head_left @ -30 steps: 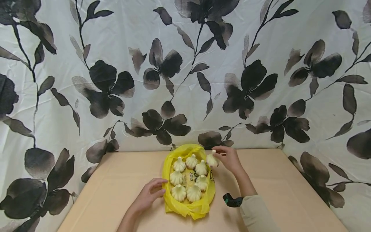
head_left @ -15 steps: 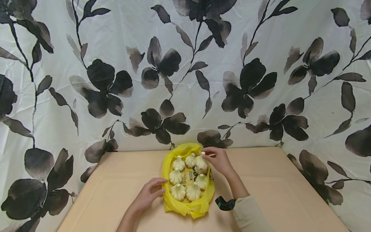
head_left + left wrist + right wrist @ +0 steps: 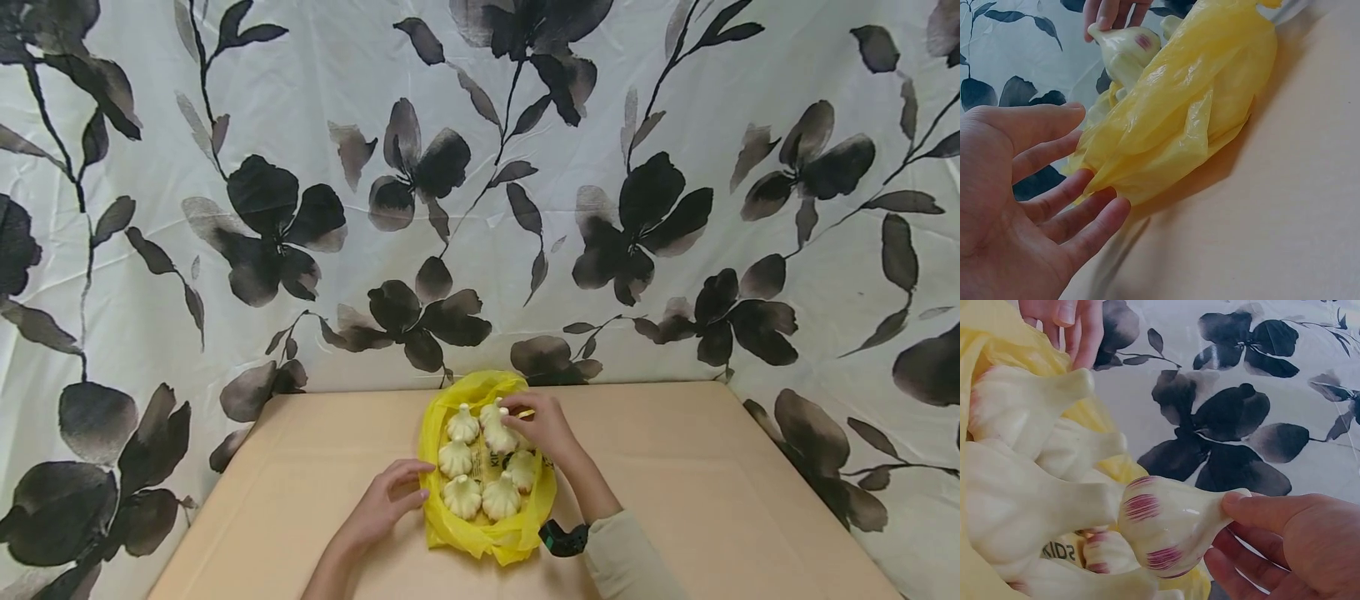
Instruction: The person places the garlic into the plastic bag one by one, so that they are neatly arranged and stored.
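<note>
My right hand (image 3: pixel 542 423) pinches a garlic bulb (image 3: pixel 1169 525) by its stem, over the far part of a yellow plastic bag (image 3: pixel 480 542). Purple streaks mark the pale bulb. Several more garlic bulbs (image 3: pixel 462 497) sit inside the open bag, set around its printed bottom; the held bulb and my right hand partly hide those at the far right. My left hand (image 3: pixel 390 496) rests its fingertips against the bag's left side. In the left wrist view its fingers (image 3: pixel 1100 228) are spread and nearly straight, touching the yellow plastic.
The bag stands on a tan table (image 3: pixel 697 475), near its back edge. Right behind the table hangs a white cloth (image 3: pixel 525 275) with dark flowers. A black device (image 3: pixel 564 539) is worn on the right wrist, by a beige sleeve (image 3: pixel 630 558).
My right hand has carried the garlic bulb leftward from outside the bag's right rim to over the bulbs inside. My left hand stays at the bag's left side.
</note>
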Available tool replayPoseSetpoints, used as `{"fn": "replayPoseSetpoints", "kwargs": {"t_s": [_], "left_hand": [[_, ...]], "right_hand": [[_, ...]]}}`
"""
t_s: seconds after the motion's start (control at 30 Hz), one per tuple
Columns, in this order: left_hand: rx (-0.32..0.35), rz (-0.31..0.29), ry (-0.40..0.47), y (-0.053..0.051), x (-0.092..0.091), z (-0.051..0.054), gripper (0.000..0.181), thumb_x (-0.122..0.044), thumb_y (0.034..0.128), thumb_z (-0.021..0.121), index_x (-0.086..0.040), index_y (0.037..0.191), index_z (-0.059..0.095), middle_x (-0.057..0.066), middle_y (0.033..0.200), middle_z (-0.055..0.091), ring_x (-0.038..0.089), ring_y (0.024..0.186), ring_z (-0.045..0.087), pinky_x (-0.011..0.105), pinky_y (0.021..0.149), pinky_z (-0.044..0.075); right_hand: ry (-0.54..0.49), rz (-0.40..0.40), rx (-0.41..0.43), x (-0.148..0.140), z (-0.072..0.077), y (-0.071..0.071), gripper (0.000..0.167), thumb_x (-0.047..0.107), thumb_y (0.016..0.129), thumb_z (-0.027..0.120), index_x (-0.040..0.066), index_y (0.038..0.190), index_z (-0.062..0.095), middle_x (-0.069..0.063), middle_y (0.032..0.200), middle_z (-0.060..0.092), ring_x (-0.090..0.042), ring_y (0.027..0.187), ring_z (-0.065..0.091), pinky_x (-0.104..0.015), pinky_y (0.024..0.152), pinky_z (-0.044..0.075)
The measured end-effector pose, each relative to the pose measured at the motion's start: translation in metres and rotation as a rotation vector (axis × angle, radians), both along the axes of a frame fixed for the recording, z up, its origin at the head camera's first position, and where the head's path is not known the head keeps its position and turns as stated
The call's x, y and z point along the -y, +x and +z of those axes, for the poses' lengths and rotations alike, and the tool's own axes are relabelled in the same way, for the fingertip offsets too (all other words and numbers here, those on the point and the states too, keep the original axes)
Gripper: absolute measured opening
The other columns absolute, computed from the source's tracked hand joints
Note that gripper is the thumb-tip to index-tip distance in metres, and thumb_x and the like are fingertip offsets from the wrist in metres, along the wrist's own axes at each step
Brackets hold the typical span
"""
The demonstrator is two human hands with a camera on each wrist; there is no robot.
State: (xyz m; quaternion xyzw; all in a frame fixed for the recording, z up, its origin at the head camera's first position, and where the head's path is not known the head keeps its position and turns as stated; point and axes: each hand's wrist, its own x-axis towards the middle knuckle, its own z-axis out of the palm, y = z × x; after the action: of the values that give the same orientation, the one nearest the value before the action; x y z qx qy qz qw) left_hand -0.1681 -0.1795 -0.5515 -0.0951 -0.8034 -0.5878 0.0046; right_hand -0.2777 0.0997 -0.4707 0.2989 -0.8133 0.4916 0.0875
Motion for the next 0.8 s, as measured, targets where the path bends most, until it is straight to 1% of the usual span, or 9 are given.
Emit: {"fn": "replayPoseSetpoints", "kwargs": {"t_s": [0.07, 0.13, 0.23, 0.3, 0.33, 0.47, 0.57, 0.7, 0.8], "left_hand": [[0.0, 0.001, -0.002, 0.0, -0.001, 0.0, 0.037, -0.021, 0.0923, 0.065, -0.012, 0.128, 0.059, 0.011, 0.137, 0.049, 0.036, 0.128, 0.047, 0.026, 0.096, 0.047], [-0.002, 0.003, -0.006, 0.0, -0.001, 0.0, 0.037, -0.021, 0.0923, 0.065, -0.013, 0.128, 0.059, 0.011, 0.137, 0.049, 0.036, 0.127, 0.047, 0.032, 0.099, 0.046], [-0.006, 0.007, -0.012, 0.001, -0.001, 0.0, 0.038, -0.022, 0.0919, 0.065, -0.012, 0.128, 0.059, 0.01, 0.137, 0.049, 0.035, 0.127, 0.047, 0.043, 0.104, 0.043], [-0.008, 0.007, -0.01, 0.002, -0.002, 0.0, 0.038, -0.021, 0.0919, 0.065, -0.012, 0.128, 0.059, 0.01, 0.137, 0.049, 0.036, 0.127, 0.047, 0.048, 0.105, 0.042], [-0.009, 0.007, -0.01, 0.002, -0.002, 0.0, 0.038, -0.021, 0.0918, 0.066, -0.012, 0.128, 0.059, 0.01, 0.137, 0.049, 0.036, 0.127, 0.047, 0.048, 0.105, 0.042], [-0.012, 0.006, -0.012, 0.0, -0.002, 0.0, 0.037, -0.022, 0.0919, 0.065, -0.013, 0.128, 0.06, 0.01, 0.137, 0.05, 0.036, 0.127, 0.047, 0.038, 0.103, 0.044], [-0.019, 0.013, -0.02, 0.0, -0.002, 0.001, 0.036, -0.022, 0.0916, 0.066, -0.014, 0.127, 0.06, 0.009, 0.136, 0.051, 0.035, 0.127, 0.048, 0.035, 0.102, 0.044], [-0.036, 0.014, -0.024, 0.001, -0.001, 0.002, 0.036, -0.023, 0.0916, 0.066, -0.014, 0.126, 0.06, 0.009, 0.135, 0.051, 0.034, 0.126, 0.05, 0.04, 0.103, 0.043], [-0.048, 0.005, -0.022, 0.001, -0.001, 0.001, 0.038, -0.022, 0.0918, 0.065, -0.012, 0.128, 0.059, 0.012, 0.135, 0.051, 0.036, 0.125, 0.049, 0.042, 0.103, 0.044]], "right_hand": [[0.004, 0.012, -0.014, 0.002, -0.003, 0.0, 0.023, 0.007, 0.084, 0.072, 0.005, 0.106, 0.073, -0.008, 0.101, 0.072, -0.022, 0.088, 0.069, -0.028, 0.073, 0.06], [0.005, 0.025, -0.017, 0.004, -0.006, 0.0, 0.022, 0.006, 0.084, 0.072, 0.004, 0.106, 0.073, -0.01, 0.1, 0.072, -0.023, 0.088, 0.069, -0.029, 0.072, 0.06], [0.01, 0.033, -0.007, 0.006, -0.01, 0.001, 0.021, 0.005, 0.083, 0.072, 0.003, 0.104, 0.073, -0.01, 0.099, 0.073, -0.024, 0.087, 0.069, -0.029, 0.072, 0.06], [0.021, 0.024, 0.015, 0.008, -0.013, 0.001, 0.021, 0.005, 0.083, 0.073, 0.004, 0.103, 0.073, -0.009, 0.099, 0.073, -0.023, 0.088, 0.069, -0.029, 0.073, 0.06], [0.028, 0.019, 0.024, 0.008, -0.014, 0.0, 0.02, 0.005, 0.083, 0.073, 0.004, 0.103, 0.073, -0.009, 0.099, 0.072, -0.023, 0.089, 0.069, -0.029, 0.073, 0.06], [0.041, 0.006, 0.047, 0.01, -0.018, 0.0, 0.021, 0.004, 0.083, 0.072, 0.004, 0.103, 0.072, -0.008, 0.1, 0.072, -0.024, 0.09, 0.069, -0.03, 0.075, 0.06], [0.04, 0.016, 0.056, 0.012, -0.021, -0.002, 0.019, 0.004, 0.084, 0.072, 0.007, 0.103, 0.073, -0.007, 0.1, 0.072, -0.022, 0.091, 0.068, -0.029, 0.075, 0.059], [0.055, 0.034, 0.045, 0.015, -0.025, -0.005, 0.017, 0.007, 0.085, 0.071, 0.012, 0.101, 0.073, -0.005, 0.099, 0.071, -0.019, 0.09, 0.067, -0.027, 0.074, 0.059], [0.07, 0.045, 0.018, 0.016, -0.029, -0.005, 0.016, 0.007, 0.085, 0.071, 0.01, 0.101, 0.073, -0.006, 0.097, 0.071, -0.019, 0.087, 0.067, -0.028, 0.073, 0.059]]}}
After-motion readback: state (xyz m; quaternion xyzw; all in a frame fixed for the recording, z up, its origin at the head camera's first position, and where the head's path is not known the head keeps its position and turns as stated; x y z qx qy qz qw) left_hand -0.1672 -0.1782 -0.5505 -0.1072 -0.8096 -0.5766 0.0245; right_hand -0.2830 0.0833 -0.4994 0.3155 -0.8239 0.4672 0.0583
